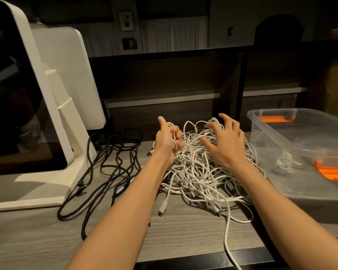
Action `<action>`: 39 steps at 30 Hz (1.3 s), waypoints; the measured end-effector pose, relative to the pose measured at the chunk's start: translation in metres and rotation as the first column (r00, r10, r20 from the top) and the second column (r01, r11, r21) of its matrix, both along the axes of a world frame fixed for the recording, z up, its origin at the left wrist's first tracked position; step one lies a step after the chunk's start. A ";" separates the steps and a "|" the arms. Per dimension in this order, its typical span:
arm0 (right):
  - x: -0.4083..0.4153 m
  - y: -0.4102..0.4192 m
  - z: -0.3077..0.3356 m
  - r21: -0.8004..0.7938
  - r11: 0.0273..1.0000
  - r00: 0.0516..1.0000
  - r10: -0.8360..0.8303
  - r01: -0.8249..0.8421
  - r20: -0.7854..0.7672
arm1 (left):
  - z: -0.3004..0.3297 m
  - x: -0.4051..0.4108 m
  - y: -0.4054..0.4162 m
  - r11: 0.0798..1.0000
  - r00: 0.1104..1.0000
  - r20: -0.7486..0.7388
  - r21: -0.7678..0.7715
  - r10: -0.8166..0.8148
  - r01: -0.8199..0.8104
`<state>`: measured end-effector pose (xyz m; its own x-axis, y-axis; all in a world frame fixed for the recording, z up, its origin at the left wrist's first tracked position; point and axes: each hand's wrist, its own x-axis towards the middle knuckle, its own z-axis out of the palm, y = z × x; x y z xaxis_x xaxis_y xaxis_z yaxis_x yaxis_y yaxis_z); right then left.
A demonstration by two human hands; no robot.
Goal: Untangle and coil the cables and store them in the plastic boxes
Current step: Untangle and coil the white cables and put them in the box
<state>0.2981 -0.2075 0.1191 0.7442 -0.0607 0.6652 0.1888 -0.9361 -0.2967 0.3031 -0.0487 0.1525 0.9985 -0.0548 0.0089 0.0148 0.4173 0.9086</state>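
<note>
The left hand (167, 141) stands thumb-up, fingers curled around white strands at the left edge of the cable tangle (195, 168). The right hand (223, 142) hovers spread-fingered just right of that grip, seemingly holding nothing; the plastic box (277, 133) sits farther right.

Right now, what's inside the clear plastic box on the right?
Inside the plastic box lies one small bundle of white cable, seen through the wall. Orange handles clip its rim. The box's far right runs out of frame, so that part is unseen.

Dim warm indoor light, far background nearly black. Glare spots on glossy black screen (12, 98) far left. Soft shadows under forearms. Wide-angle bending at edges; slight softness overall.
</note>
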 end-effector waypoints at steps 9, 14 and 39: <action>-0.001 0.009 0.006 0.302 0.806 0.861 0.467 -0.508 0.202 | -0.007 -0.005 -0.014 0.713 0.924 0.376 0.666 -0.066 -0.220; -0.002 0.008 0.007 0.405 0.768 0.866 0.469 -0.496 0.170 | -0.005 -0.001 -0.014 0.620 0.923 0.371 0.750 -0.103 -0.233; 0.006 -0.030 0.010 0.961 -0.098 0.574 0.784 -0.260 0.235 | -0.002 -0.004 0.018 0.787 0.846 0.122 0.456 -0.518 0.416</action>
<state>0.3042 -0.2370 0.1295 0.9595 0.1818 0.2153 0.1219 0.4212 -0.8987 0.2995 -0.0308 0.1508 0.8193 -0.5636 0.1051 -0.1163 0.0162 0.9931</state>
